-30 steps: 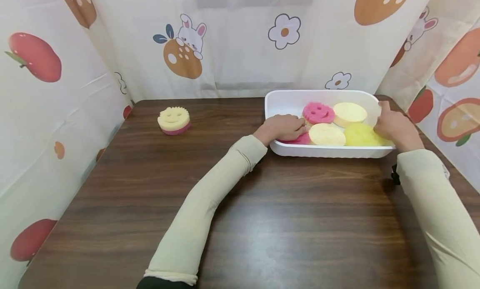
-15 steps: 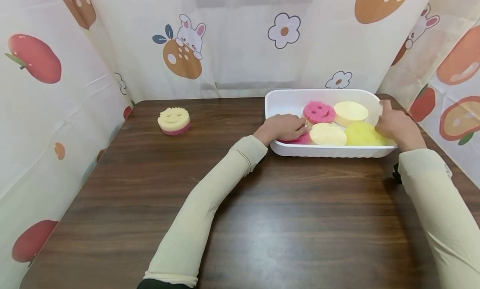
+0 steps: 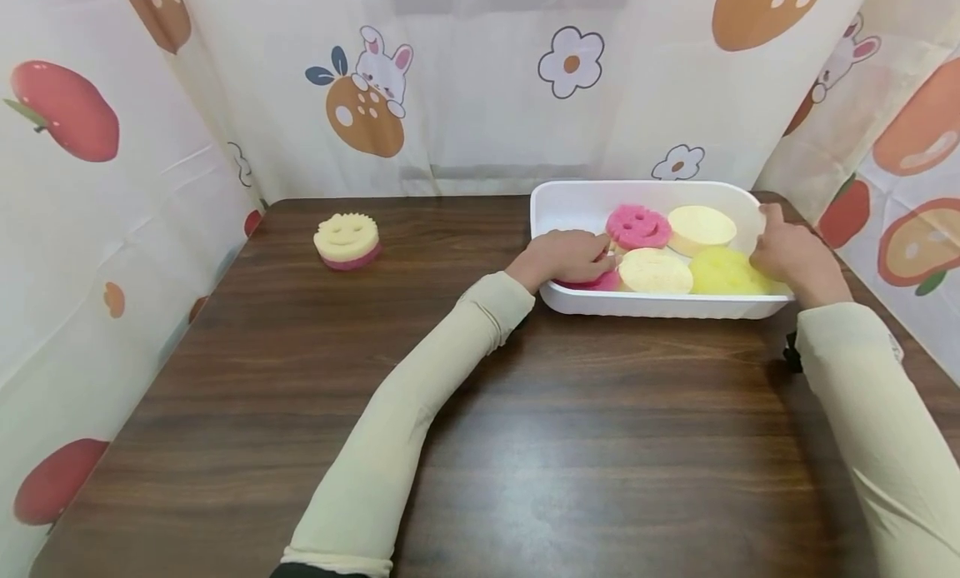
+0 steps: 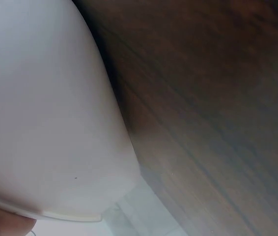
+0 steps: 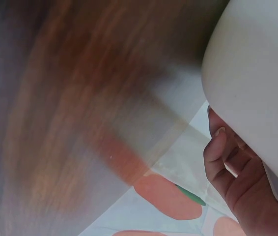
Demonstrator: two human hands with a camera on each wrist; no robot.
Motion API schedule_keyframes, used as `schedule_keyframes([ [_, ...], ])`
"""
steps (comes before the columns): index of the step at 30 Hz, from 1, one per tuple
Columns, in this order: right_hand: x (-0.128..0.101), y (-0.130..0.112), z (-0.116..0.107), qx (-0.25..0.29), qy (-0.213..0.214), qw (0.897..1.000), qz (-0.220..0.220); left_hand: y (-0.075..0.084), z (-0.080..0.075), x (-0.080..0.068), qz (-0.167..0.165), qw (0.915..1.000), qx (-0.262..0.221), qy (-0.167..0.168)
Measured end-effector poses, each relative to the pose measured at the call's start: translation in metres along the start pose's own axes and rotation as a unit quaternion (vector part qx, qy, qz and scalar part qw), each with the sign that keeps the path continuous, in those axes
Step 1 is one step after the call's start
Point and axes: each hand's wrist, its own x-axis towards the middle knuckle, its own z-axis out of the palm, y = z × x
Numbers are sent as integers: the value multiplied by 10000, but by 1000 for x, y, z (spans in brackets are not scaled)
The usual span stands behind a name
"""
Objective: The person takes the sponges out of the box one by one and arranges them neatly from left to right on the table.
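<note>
A white plastic tray (image 3: 667, 304) stands at the table's back right with several round sponges in it. My left hand (image 3: 567, 255) reaches over its left front rim and grips a pink sponge (image 3: 596, 281), which the hand partly covers. My right hand (image 3: 797, 257) holds the tray's right end, beside a bright yellow sponge (image 3: 726, 271). In the right wrist view its curled fingers (image 5: 216, 147) lie against the outer wall. A pink smiley sponge (image 3: 637, 226) and two pale yellow sponges, one at the front (image 3: 655, 271) and one behind (image 3: 702, 228), fill the middle.
On the far left of the dark wooden table (image 3: 450, 345) lies a yellow-and-pink smiley sponge (image 3: 347, 240). Patterned cloth (image 3: 480, 120) hangs close behind the table and along both sides.
</note>
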Motion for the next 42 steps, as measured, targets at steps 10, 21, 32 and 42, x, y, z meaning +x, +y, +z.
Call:
schedule_keyframes([
  [10,1,0,1,13,-20,10000,77,-3,0,1,59,9996,-271,62],
  [21,0,-2,-3,10,-98,9998,144,-3,-5,1,98,9987,-491,84],
  [32,-1,-3,-1,40,-174,9998,123,-4,-3,-4,310,9986,-419,108],
  [42,-3,-4,-2,0,-61,10000,28,-4,-2,-5,414,9961,-578,530],
])
